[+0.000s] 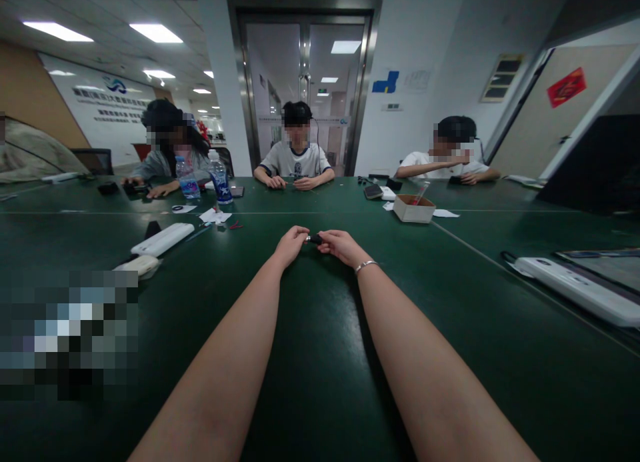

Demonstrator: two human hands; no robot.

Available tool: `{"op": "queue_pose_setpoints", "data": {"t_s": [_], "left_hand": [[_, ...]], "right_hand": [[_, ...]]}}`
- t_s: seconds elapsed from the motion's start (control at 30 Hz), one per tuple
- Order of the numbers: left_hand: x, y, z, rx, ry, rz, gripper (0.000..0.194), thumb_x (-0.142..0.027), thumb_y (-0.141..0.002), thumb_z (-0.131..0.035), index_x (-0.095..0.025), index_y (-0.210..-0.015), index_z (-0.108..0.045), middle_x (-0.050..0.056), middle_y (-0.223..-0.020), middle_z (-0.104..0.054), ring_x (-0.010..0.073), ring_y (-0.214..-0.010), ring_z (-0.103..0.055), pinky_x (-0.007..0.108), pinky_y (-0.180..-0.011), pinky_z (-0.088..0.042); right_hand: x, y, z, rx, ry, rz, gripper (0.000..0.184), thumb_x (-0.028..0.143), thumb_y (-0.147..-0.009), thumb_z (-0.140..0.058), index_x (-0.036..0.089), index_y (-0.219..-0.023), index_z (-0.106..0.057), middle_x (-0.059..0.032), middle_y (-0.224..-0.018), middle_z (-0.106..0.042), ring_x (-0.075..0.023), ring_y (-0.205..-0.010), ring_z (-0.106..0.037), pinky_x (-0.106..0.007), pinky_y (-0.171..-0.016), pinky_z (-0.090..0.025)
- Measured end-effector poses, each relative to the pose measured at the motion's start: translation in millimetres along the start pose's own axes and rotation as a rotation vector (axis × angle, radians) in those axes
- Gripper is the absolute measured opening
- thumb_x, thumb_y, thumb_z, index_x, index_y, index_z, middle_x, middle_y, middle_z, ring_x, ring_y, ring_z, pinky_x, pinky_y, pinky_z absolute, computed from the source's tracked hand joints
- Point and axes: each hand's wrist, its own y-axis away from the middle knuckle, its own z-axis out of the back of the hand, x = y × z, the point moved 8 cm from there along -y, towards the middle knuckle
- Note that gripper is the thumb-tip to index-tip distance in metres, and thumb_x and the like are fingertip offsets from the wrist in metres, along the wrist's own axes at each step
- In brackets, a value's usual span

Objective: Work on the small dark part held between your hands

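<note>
Green table (315, 382) spanning the foreground of a room, with a glass door (305, 75) in the wall behind. Along its far side sit a person opposite (295, 165), one to the left (170, 149) and one to the right (445, 165). Long white cases lie to the right (580, 289) and left (163, 239); beyond the hands stand a box (414, 210) and two bottles, one purple-labelled (187, 178), one dark blue (220, 177).

Left hand (291, 244) and right hand (343, 246) meet at mid-table, arms stretched forward, a bracelet (367, 266) on the right wrist. Smallest of all is the black piece (315, 239), lying between the two sets of fingertips: the left fingers pinch its bright end, the right fingers its dark end. From where I stand, it is too small to tell whether it is one part or two joined.

Likely faults: so slight a grip could slip if either pinch eases, and the piece might skid over the glossy surface. Should it consist of two parts, a hard pull might separate them abruptly and throw the hands apart. Fingertips covering both ends could also hide a crooked alignment.
</note>
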Motion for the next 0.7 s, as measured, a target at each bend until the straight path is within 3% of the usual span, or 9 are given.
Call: {"op": "queue_pose_setpoints", "data": {"t_s": [0.3, 0.7], "left_hand": [[-2.3, 0.8, -4.1, 0.032, 0.044, 0.008, 0.020, -0.024, -0.077, -0.051, -0.017, -0.092, -0.062, 0.000, -0.067, -0.058, 0.0112, -0.061, -0.051, 0.024, -0.060, -0.039], [-5.0, 1.1, -0.8, 0.009, 0.003, -0.095, 0.024, -0.020, -0.072, -0.058, -0.017, -0.095, -0.062, 0.001, -0.076, -0.060, 0.0119, -0.069, -0.055, 0.026, -0.070, -0.043]], "right_hand": [[0.4, 0.7, -0.8, 0.006, -0.008, 0.005, 0.009, 0.011, -0.082, -0.064, 0.008, -0.074, -0.061, -0.0053, -0.057, -0.061, -0.0089, -0.047, -0.058, -0.016, -0.044, -0.049], [1.4, 2.0, -1.0, 0.001, -0.009, 0.007, 0.009, 0.010, -0.083, -0.062, 0.007, -0.075, -0.060, -0.0060, -0.057, -0.061, -0.0084, -0.047, -0.058, -0.016, -0.045, -0.049]]}}
